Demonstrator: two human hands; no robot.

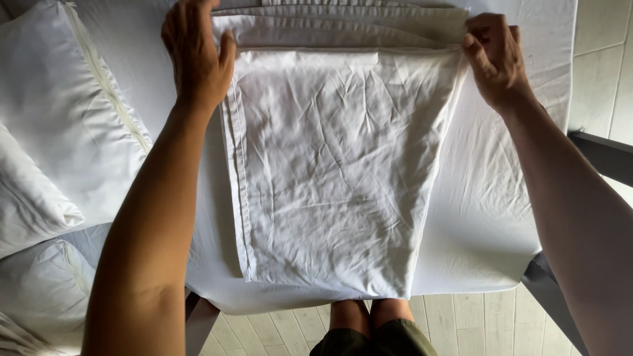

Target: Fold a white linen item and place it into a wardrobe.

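Head view, looking down. A folded white cotton sheet, creased and roughly rectangular [330, 178], lies on a table covered with a white cloth [488, 217]. Its near edge reaches almost to the table's near edge; its far edge lies against further folded white layers [343, 23] at the top of the view.

Left hand [194, 56]: palm down on the far left corner of the folded sheet, fingers extended and pointing away from the body, thumb along the sheet's left edge. Grip is flat and wide, pressing rather than closing on the fabric; whether the fingertips catch anything, I cannot tell.

Right hand [494, 56]: at the far right corner, fingers curled, thumb set against them with the sheet's corner pinched between. Grip is closed on the fabric.

Both forearms run along either side of the sheet.

To the left, touching the table cloth: white pillows with a zip seam [59, 125], stacked. Pale plank floor [461, 323] shows below the table's near edge, with a dark table leg [550, 296] on the right.
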